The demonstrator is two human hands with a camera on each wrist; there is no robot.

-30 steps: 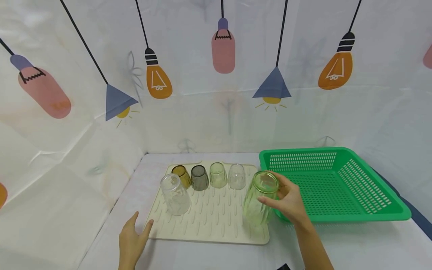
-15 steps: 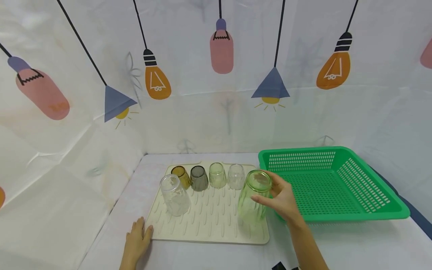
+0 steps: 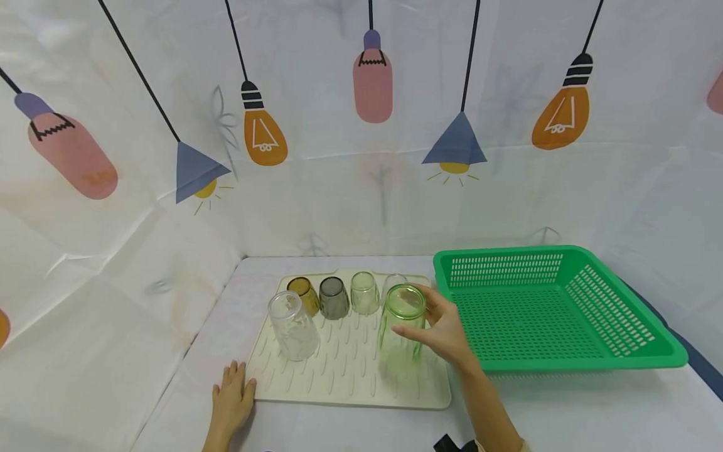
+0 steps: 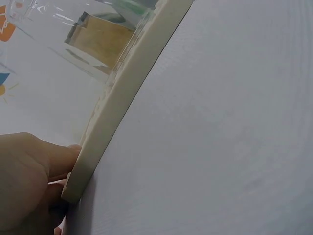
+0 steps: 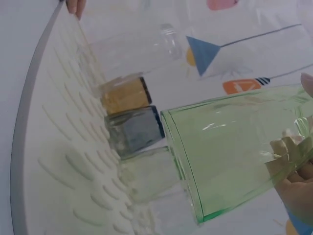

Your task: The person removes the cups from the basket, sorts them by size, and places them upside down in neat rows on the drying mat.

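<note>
My right hand [image 3: 449, 333] holds a tall green glass [image 3: 400, 342] near its narrow end, with the wide end facing down. A gap shows between this glass and the cream drying mat [image 5: 54, 147] in the right wrist view. My left hand [image 3: 231, 402] rests at the mat's near left corner, its thumb touching the edge [image 4: 78, 183]. On the mat's left side a tall clear glass [image 3: 294, 329] stands upside down. Along the back stand small glasses: amber [image 3: 305, 295], grey [image 3: 334, 298], pale green [image 3: 364, 294] and clear [image 3: 394, 280], the last partly hidden behind the green glass.
To the right of the mat sits a green plastic basket [image 3: 582, 364] with slotted walls. A white sheet printed with lamps [image 3: 339, 207] hangs behind the table. A small black object [image 3: 446, 443] shows at the bottom edge by my right forearm.
My right hand has carried the green glass leftward over the mat, now overlapping the small clear glass. My left hand has come down onto the table at the mat's corner.
</note>
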